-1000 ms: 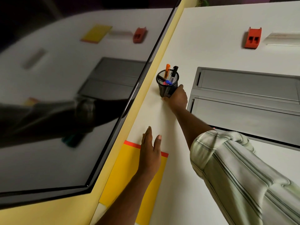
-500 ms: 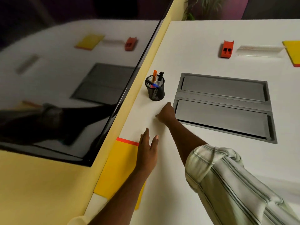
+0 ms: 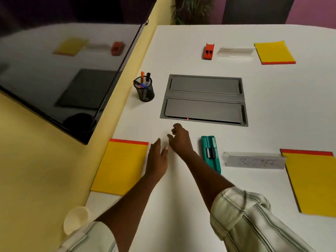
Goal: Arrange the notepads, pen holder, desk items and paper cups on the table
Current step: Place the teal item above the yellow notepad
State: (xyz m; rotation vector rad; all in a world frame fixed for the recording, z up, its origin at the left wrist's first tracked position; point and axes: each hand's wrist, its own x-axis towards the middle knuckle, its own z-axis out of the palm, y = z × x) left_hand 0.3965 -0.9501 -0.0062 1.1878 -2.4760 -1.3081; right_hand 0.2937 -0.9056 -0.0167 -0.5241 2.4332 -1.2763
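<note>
Right hand loosely curled, empty; left hand flat, empty, beside notepad; pen holder set aside, likely freeing writing space.

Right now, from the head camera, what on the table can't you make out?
Head view only:
- Paper cup: lower part hidden behind the left sleeve.
- Name plate: writing too blurred to read.
- Right notepad: cut off by the frame's right edge.
- Pen holder: pens too small to count.
</note>
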